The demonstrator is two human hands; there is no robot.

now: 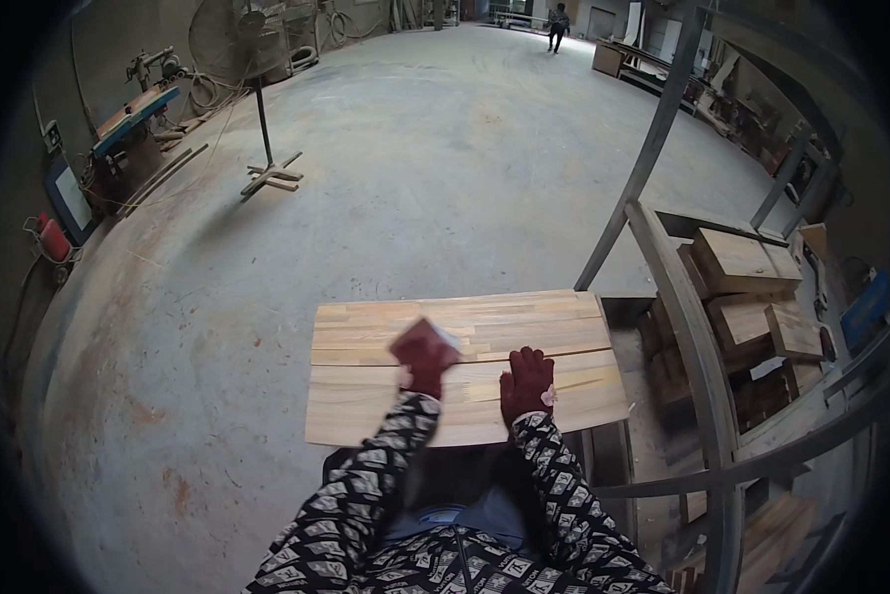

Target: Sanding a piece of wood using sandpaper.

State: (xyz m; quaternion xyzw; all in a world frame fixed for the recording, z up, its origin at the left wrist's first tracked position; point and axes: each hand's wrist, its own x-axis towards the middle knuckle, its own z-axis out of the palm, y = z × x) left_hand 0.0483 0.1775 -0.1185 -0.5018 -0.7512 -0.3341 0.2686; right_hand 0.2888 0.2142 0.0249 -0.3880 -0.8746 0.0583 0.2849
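Two pale, strip-jointed wood panels lie side by side before me, the far panel [366, 322] and the near panel [366, 406], with a dark narrow gap between them. My left hand [425, 372], in a dark red glove and blurred by motion, is closed on a small sheet of sandpaper [447, 342]. The sheet is reddish with a pale edge, and it is over the far panel near the gap. Flat on the near panel rests my right hand [529, 381], gloved alike, its fingers stretched across the gap; it holds nothing.
At right a grey metal rack [688, 337] stands close to the panels, with wooden blocks [747, 259] stacked on it. A pedestal fan [264, 119] is on the floor at far left. Fire extinguisher [54, 238] by the left wall. A person [559, 27] is far off.
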